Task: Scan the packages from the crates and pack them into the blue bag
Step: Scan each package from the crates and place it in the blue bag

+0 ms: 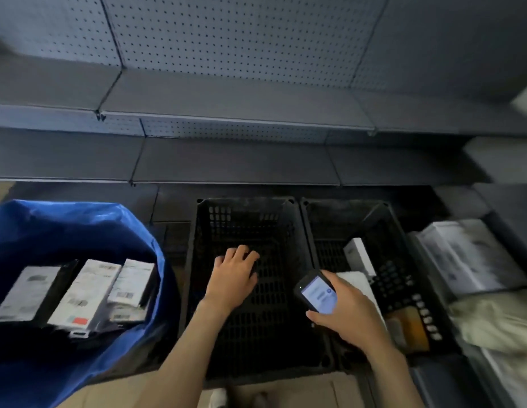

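Note:
The blue bag [130, 231] stands open at the left with three white packages [88, 293] lying inside. Two black crates sit side by side. The middle crate [247, 210] holds no package that I can see; my left hand [234, 278] hovers over it, palm down, fingers loosely curled and holding nothing. The right crate [400, 260] holds a white box [359, 256] standing on edge, a flat white package [358, 282] and an orange one [411, 322]. My right hand [347, 313] grips a handheld scanner [316, 291] with a lit screen over the right crate's left side.
Grey metal shelves [233, 160] with pegboard backs run across the far side. At the right lie more white packages [465, 257] and a pale cloth bundle [497, 322]. Brown cardboard [286, 390] covers the floor near my feet.

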